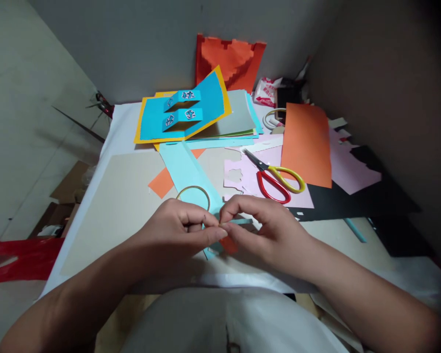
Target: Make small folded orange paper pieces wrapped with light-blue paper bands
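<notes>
My left hand point(189, 225) and my right hand point(259, 223) meet at the fingertips above the table's near part. Both are closed in a pinch, thumb against forefinger. Whatever lies between the tips is too small or hidden to name. An orange paper piece point(228, 244) shows just beneath the fingers; whether it is held I cannot tell. Behind the left knuckles stands a thin ring, like a tape roll point(207, 193). Under the hands runs a pale turquoise paper strip point(185, 166). Scissors point(266, 169) with one red and one yellow handle lie beyond my right hand, on cut pink paper point(301, 198).
At the back, a blue and yellow pop-up card point(152, 120) rests on stacked papers point(238, 113). A red cut-paper card point(230, 59) leans on the wall. Orange paper point(306, 147) and black sheet point(375, 196) lie right. A red bag point(25, 260) is at left.
</notes>
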`<state>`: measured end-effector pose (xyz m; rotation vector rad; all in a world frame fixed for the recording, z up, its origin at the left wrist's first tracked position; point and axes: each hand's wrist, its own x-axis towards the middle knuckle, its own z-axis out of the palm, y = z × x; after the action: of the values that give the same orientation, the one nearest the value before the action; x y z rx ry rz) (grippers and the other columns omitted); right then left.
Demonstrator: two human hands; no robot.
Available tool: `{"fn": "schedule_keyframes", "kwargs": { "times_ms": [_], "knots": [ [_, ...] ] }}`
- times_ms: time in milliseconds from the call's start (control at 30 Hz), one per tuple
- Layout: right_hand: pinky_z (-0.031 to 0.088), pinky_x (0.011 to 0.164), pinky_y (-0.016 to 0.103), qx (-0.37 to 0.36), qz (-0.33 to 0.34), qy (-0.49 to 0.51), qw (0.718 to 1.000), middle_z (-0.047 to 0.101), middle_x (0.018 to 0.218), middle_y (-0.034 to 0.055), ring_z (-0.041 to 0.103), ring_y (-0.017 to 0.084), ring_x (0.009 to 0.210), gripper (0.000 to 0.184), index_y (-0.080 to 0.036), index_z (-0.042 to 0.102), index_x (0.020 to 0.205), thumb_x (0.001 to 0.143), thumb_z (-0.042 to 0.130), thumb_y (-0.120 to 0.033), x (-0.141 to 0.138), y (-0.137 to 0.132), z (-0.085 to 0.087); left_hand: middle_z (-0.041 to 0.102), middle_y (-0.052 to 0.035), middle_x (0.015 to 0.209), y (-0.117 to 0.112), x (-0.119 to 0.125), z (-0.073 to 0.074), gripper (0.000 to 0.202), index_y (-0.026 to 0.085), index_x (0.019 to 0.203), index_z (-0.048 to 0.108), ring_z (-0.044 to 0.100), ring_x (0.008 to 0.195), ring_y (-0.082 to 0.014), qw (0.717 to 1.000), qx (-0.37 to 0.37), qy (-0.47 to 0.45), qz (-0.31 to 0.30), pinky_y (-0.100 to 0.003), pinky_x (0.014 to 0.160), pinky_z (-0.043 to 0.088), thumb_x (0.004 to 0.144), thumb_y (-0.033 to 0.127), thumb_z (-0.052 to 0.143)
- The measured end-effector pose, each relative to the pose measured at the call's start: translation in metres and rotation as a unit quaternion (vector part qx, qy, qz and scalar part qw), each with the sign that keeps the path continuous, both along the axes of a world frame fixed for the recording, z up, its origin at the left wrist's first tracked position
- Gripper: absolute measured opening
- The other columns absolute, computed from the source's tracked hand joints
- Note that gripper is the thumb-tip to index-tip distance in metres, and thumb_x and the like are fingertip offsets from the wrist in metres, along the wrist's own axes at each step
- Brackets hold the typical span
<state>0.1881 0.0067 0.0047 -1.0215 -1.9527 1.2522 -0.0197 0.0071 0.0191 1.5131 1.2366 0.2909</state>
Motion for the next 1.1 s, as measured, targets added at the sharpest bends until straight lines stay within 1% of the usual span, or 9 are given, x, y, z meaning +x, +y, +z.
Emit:
{"fn": "schedule_keyframes", "kwargs": {
  "times_ms": [167,300,400,467,633,767,900,967,1100],
  "knots": [
    [0.049,0.069,0.025,-0.007,0.002,0.016,1.000,0.069,0.080,0.0016,0.063,0.013,0.076,0.005,-0.018,0.062,0.082,0.086,0.060,-0.017,0.002,-0.001,0.004,0.040,0.0047,0.051,-0.003,0.002,0.005,0.024,0.016,0.079,0.079,0.030,0.050,-0.0073,1.000,0.024,-0.015,-0.005,-0.020,0.045,0.023,0.085,0.034,0.065],
    [0.050,0.073,0.025,-0.026,0.025,0.019,0.999,0.070,0.085,0.0019,0.065,0.014,0.080,0.009,-0.018,0.064,0.083,0.084,0.060,-0.011,0.006,0.000,0.008,0.049,0.0038,0.053,-0.004,0.000,0.005,0.022,0.016,0.074,0.078,0.038,0.052,-0.0064,0.992,0.111,-0.017,-0.053,-0.018,0.048,0.029,0.086,0.030,0.066],
    [0.050,0.074,0.025,-0.031,0.036,0.013,0.999,0.071,0.085,0.0014,0.065,0.013,0.080,0.010,-0.018,0.066,0.083,0.084,0.060,-0.010,0.007,0.002,0.009,0.047,0.0041,0.052,-0.004,-0.001,0.006,0.027,0.014,0.068,0.074,0.036,0.050,-0.0055,0.981,0.169,-0.005,-0.097,-0.017,0.049,0.030,0.088,0.027,0.063],
    [0.051,0.074,0.025,-0.014,0.037,0.015,0.999,0.071,0.085,0.0017,0.066,0.013,0.080,0.010,-0.018,0.067,0.083,0.084,0.061,-0.010,0.007,0.002,0.008,0.045,0.0045,0.051,-0.004,-0.001,0.006,0.029,0.014,0.067,0.072,0.034,0.050,-0.0053,0.976,0.189,-0.001,-0.105,-0.017,0.048,0.029,0.089,0.026,0.061],
    [0.051,0.072,0.026,0.043,0.021,0.024,0.999,0.071,0.084,0.0032,0.067,0.014,0.079,0.007,-0.018,0.066,0.084,0.085,0.063,-0.013,0.006,0.001,0.006,0.051,0.0043,0.055,-0.005,-0.001,0.003,0.022,0.015,0.073,0.073,0.038,0.051,-0.0055,0.975,0.204,0.010,-0.091,-0.016,0.051,0.032,0.090,0.020,0.059],
    [0.052,0.074,0.027,0.059,0.028,0.032,0.997,0.070,0.086,0.0040,0.066,0.015,0.081,0.009,-0.019,0.066,0.086,0.085,0.062,-0.011,0.006,0.001,0.007,0.047,0.0044,0.056,-0.006,-0.004,0.000,0.023,0.017,0.072,0.071,0.035,0.052,-0.0063,0.968,0.232,0.014,-0.092,-0.017,0.051,0.032,0.091,0.021,0.059],
    [0.052,0.076,0.028,0.062,0.032,0.032,0.997,0.069,0.087,0.0039,0.065,0.015,0.082,0.012,-0.019,0.065,0.086,0.083,0.062,-0.008,0.007,0.002,0.008,0.039,0.0050,0.055,-0.004,-0.003,0.005,0.026,0.016,0.070,0.070,0.030,0.052,-0.0064,0.971,0.213,0.012,-0.111,-0.019,0.050,0.029,0.092,0.021,0.057],
    [0.051,0.076,0.027,0.057,0.032,0.032,0.997,0.069,0.088,0.0038,0.065,0.015,0.083,0.013,-0.019,0.065,0.086,0.083,0.061,-0.006,0.007,0.001,0.007,0.039,0.0050,0.055,-0.004,-0.002,0.009,0.025,0.015,0.071,0.071,0.030,0.052,-0.0063,0.977,0.179,-0.007,-0.112,-0.019,0.050,0.028,0.091,0.021,0.057],
    [0.051,0.077,0.026,0.036,0.032,0.041,0.998,0.069,0.088,0.0036,0.065,0.014,0.083,0.008,-0.017,0.065,0.087,0.085,0.062,-0.010,0.004,-0.002,0.003,0.036,0.0064,0.049,-0.007,0.000,0.011,0.024,0.014,0.068,0.065,0.028,0.047,-0.0060,0.995,0.064,-0.054,-0.057,-0.020,0.044,0.025,0.088,0.027,0.060]
  ]
}}
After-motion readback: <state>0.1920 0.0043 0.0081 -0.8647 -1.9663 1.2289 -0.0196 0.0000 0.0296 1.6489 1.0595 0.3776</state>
